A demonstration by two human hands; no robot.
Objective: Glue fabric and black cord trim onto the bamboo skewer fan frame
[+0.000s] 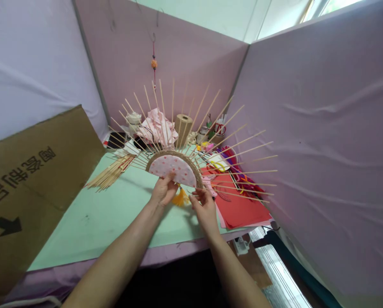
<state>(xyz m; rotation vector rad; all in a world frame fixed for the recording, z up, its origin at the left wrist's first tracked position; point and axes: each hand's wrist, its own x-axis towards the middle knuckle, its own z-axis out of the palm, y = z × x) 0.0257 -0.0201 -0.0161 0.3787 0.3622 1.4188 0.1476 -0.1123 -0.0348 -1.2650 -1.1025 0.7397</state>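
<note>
Held up over the table is a half-round piece (pixel 175 167) covered in pink dotted fabric, with a twine-wrapped rim and many thin wooden sticks (pixel 249 137) fanning outward. My left hand (pixel 165 189) grips its flat lower edge near the middle, thumb in front and the other fingers behind. At its lower right corner, my right hand (pixel 204 206) has its fingers closed by the twine rim; exactly what they pinch is too small to tell. A yellow tassel (pixel 181 198) shows below the piece, between my hands.
A bundle of sticks (pixel 113 173) lies left. Red paper sheets (pixel 243 211) and colourful fuzzy stems (pixel 243 175) lie right. Pink cloth (pixel 159 124) and a brown roll (pixel 183 124) are behind. A cardboard sheet (pixel 40 188) leans left; fabric-covered partitions (pixel 322 141) enclose the table.
</note>
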